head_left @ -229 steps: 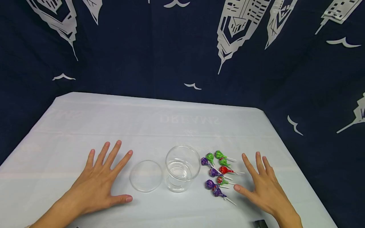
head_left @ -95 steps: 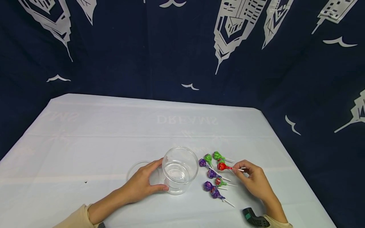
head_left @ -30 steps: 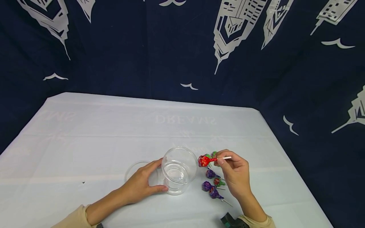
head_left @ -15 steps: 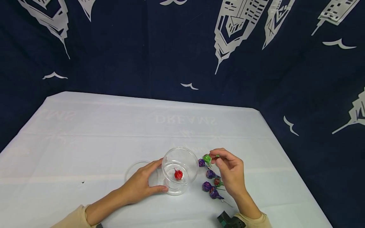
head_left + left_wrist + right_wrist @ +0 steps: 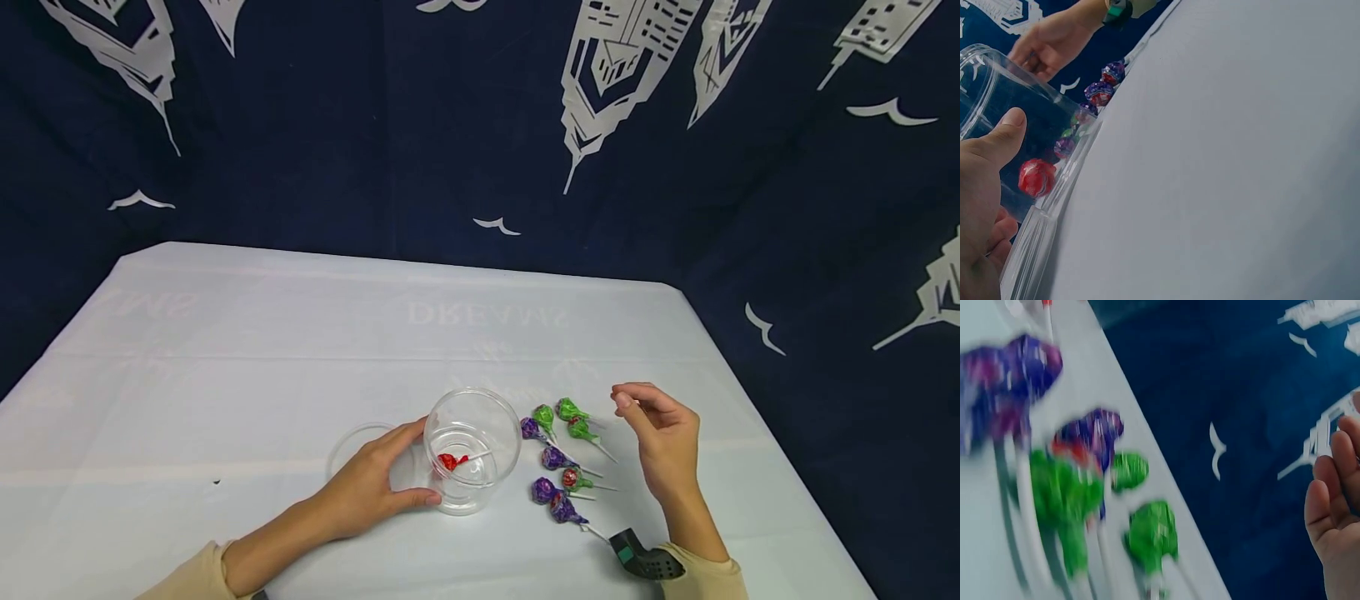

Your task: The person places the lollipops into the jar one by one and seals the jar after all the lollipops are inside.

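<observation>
My left hand (image 5: 369,485) grips the side of a clear plastic jar (image 5: 491,433), with the thumb (image 5: 1009,134) against its wall in the left wrist view. The jar stands upright and uncovered. Inside lies a red lollipop (image 5: 450,461), its white stick pointing right. To the right of the jar, several lollipops in purple (image 5: 543,490) and green (image 5: 568,409) wrappers lie on the white cloth. My right hand (image 5: 666,440) hovers beyond their sticks, fingers loosely bent and holding nothing. In the right wrist view, its fingers (image 5: 1341,469) show at the right edge.
A round clear lid (image 5: 348,440) lies flat left of the jar, partly hidden by my left hand. The white-covered table (image 5: 300,317) ends at a dark blue printed curtain (image 5: 337,150). A black device (image 5: 645,560) sits at my right wrist.
My left hand came to the jar. My right hand picked up the red lollipop, carried it left and let it fall into the jar, then moved back right past the other lollipops.
</observation>
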Demonstrator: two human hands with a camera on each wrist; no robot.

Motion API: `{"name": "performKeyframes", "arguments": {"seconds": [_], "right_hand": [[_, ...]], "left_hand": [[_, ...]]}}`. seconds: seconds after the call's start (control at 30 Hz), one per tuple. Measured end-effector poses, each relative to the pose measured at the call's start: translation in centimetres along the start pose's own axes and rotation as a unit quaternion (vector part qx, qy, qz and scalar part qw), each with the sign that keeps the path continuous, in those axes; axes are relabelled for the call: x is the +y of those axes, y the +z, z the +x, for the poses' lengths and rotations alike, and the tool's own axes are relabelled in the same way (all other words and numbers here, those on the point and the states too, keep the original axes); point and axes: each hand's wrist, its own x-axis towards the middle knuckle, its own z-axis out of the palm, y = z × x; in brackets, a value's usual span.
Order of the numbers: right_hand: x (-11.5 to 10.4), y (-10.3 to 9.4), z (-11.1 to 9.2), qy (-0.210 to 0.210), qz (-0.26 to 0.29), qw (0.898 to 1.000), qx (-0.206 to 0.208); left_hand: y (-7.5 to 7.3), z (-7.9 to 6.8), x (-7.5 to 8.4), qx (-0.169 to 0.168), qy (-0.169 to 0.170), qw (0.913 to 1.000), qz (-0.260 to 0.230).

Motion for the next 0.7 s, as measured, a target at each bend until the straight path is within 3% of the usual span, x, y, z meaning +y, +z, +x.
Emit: {"name": "performKeyframes", "arguments": {"seconds": [0.1,0.2,0.33,0.57,0.7], "right_hand": [[0.8,-0.8,0.1,0.038,-0.098,0.994,0.010],[1.7,-1.5,0.3,0.052,-0.160,0.986,-0.009],[2.8,-2.2,0.4,0.038,-0.214,0.975,-0.041],[4.6,-3.3,0.3,0.021,-0.337,0.938,-0.075],[5.2,-3.7,0.2,0.016,-0.370,0.925,-0.090]], "left_hand": [[0.0,0.0,0.0,0.001,-0.001,1.0000,0.004],[0.0,0.0,0.0,0.003,-0.002,1.0000,0.005],[0.0,-0.1,0.0,0.002,-0.004,1.0000,0.005],[0.0,0.0,0.0,0.004,-0.003,1.0000,0.008],[0.1,-0.1,-0.1,0.001,0.000,1.0000,0.001]]}}
